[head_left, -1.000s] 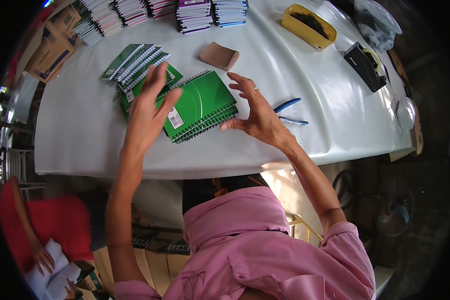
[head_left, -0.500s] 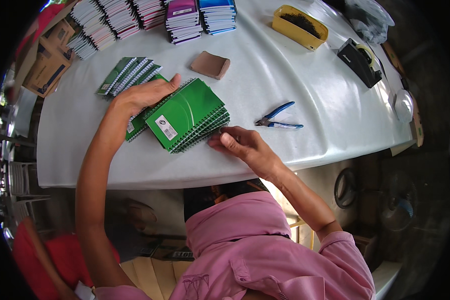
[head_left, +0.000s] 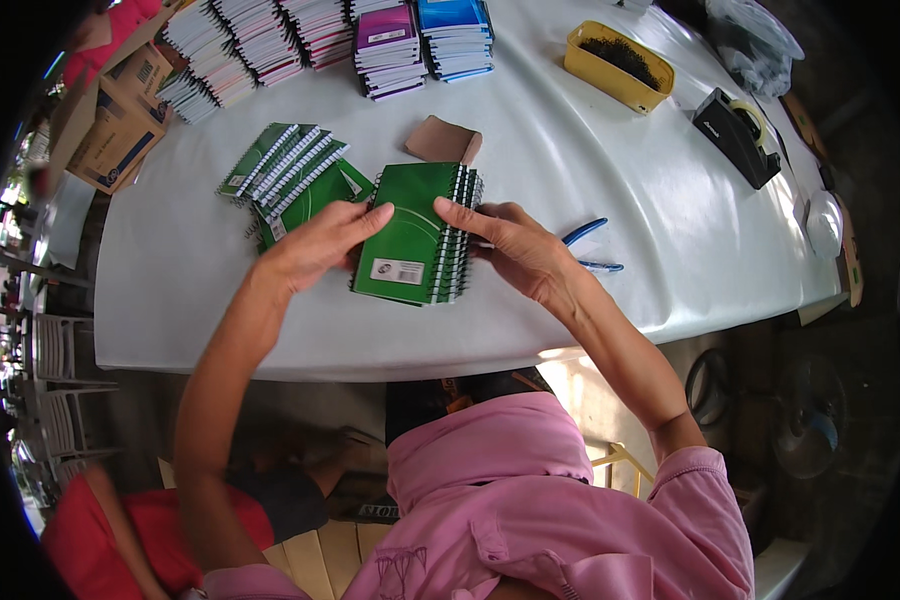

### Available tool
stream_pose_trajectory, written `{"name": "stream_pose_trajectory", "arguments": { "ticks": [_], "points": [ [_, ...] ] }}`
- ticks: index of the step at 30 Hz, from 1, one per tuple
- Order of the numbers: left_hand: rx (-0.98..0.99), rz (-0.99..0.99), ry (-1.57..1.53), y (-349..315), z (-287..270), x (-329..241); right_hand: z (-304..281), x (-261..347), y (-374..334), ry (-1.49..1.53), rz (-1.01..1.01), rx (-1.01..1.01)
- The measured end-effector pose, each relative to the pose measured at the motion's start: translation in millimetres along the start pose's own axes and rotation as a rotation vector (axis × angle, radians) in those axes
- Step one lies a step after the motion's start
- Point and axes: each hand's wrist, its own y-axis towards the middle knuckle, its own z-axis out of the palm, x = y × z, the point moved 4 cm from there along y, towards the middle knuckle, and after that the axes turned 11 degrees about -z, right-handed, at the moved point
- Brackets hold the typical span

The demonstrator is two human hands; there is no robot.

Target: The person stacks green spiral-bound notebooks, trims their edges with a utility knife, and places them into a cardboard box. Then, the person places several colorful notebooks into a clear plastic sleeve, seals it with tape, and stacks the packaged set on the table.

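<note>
Between my two hands is a small stack of green spiral notebooks [head_left: 402,235], squared up with white barcode labels at the lower part of the top cover. My left hand [head_left: 315,243] grips the stack's left edge, thumb on the cover. Along the wire-bound right edge, my right hand [head_left: 518,245] closes with its thumb on top; its other fingers are mostly hidden. More green notebooks [head_left: 288,172] lie fanned out beyond my left hand. Blue-handled cutting pliers [head_left: 585,231] rest partly hidden behind my right hand.
A brown flat block [head_left: 444,139] sits just beyond the stack. Tall notebook piles [head_left: 390,55] line the far side. A yellow tub [head_left: 620,68] of black bits and a black tape dispenser [head_left: 735,138] are at right. A cardboard box [head_left: 120,120] stands left.
The stack has turned to stand straighter, and its wire edges are gathered at the right. My left hand came down to its left edge; my right hand closed on the right edge.
</note>
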Motion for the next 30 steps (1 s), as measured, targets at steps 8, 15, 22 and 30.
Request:
{"name": "stream_pose_trajectory", "arguments": {
  "ticks": [8, 15, 22, 30],
  "points": [
    [-0.209, 0.152, -0.134, -14.5, 31.0, 15.7, -1.7, 5.7, -2.1, -0.103, -0.085, -0.013],
    [-0.188, 0.377, -0.266, -16.1, 42.2, 27.1, -2.1, 6.6, -2.7, -0.088, -0.16, -0.069],
    [-0.114, 0.413, -0.305, -19.4, 33.6, 36.1, 14.5, 8.2, -12.9, -0.114, -0.326, 0.047],
    [-0.334, 0.646, -0.41, -35.6, 54.0, 34.6, 15.8, 11.2, -17.0, -0.186, -0.781, 0.17]
  ]
}}
